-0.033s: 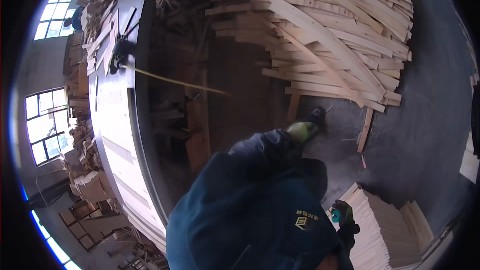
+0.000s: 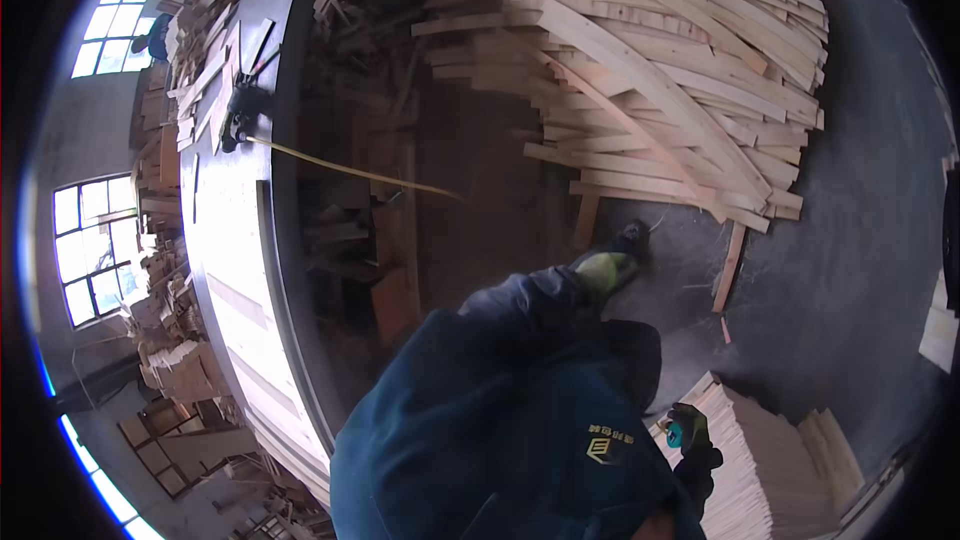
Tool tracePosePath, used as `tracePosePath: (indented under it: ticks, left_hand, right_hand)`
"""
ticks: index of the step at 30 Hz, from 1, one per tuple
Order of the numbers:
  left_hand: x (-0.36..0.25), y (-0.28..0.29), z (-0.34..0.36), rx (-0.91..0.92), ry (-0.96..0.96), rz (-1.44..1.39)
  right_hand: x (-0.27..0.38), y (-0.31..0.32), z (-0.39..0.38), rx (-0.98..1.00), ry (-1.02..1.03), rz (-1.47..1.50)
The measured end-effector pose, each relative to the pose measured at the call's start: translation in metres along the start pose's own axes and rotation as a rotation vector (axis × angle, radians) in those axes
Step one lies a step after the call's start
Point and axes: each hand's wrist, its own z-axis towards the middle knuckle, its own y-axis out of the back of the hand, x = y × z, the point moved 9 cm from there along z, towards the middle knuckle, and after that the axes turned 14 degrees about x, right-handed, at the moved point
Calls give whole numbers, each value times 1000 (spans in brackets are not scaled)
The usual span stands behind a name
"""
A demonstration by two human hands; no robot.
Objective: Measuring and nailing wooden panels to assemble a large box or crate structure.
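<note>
The small teal object (image 2: 674, 434) is found at the right hand (image 2: 698, 448), in front of the lower stack of boards (image 2: 760, 450). It is set against the inner side of the bent, gloved fingers, and by these it seems to be grasped; its exact kind cannot be told. Whether the stack is touched by this hand is also not clear.

The left hand (image 2: 604, 268), in a yellow-green and dark glove, is stretched forward above the floor (image 2: 690, 260), just beside the near edge of the loose board pile (image 2: 690, 70). Its fingertips are dark and not sharp, so it cannot be told if they are clenched, released or closed on something. No board is seen lifted.

The step in hand is judged to be a reach with the left hand, while the teal object is held by the right one. For this, a firm right grasp and free space around the left fingers are called for. The dark tool (image 2: 240, 112) with its yellow hose (image 2: 360, 173) is left on the table (image 2: 285, 90), well apart from both hands.
</note>
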Motion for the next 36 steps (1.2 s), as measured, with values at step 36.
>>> tracePosePath:
  ticks: [36]
  left_hand:
    - [227, -282, 153, -590, 965, -493]
  right_hand:
    - [330, 340, 960, -182, -119, -1819]
